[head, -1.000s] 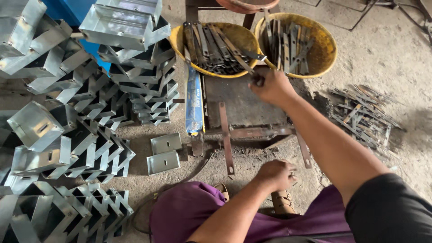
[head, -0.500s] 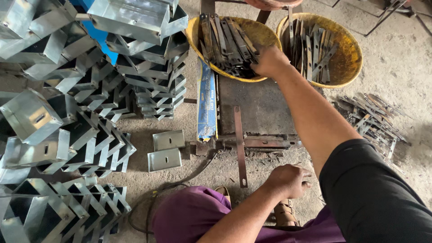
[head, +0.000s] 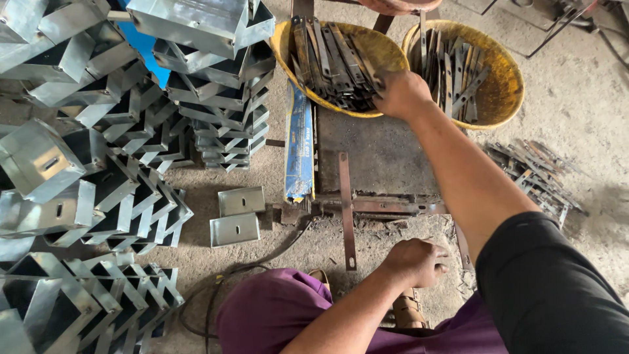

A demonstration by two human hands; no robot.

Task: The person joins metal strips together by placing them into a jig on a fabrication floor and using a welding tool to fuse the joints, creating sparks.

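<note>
My right hand (head: 403,93) reaches into the left yellow basket (head: 286,58), its fingers curled down onto the ends of the dark metal strips (head: 327,56) piled inside. My left hand (head: 414,262) is a closed fist low in the view, resting by my purple-clad knee (head: 275,314) and just below a rusty welded frame (head: 386,206). One long flat strip (head: 346,216) lies across that frame. Behind the frame, a dark steel plate (head: 380,154) lies flat under my right forearm.
A second yellow basket (head: 512,98) with more strips stands to the right. Loose strips (head: 537,177) lie on the concrete at the right. Stacks of shiny sheet-metal boxes (head: 78,183) fill the left side; two small slotted plates (head: 239,215), a blue packet (head: 299,151) and a black cable (head: 262,259) lie nearby.
My right hand has moved from the gap between the two baskets leftward into the left basket and onto the strips. The view has shifted closer. My left fist has stayed put.
</note>
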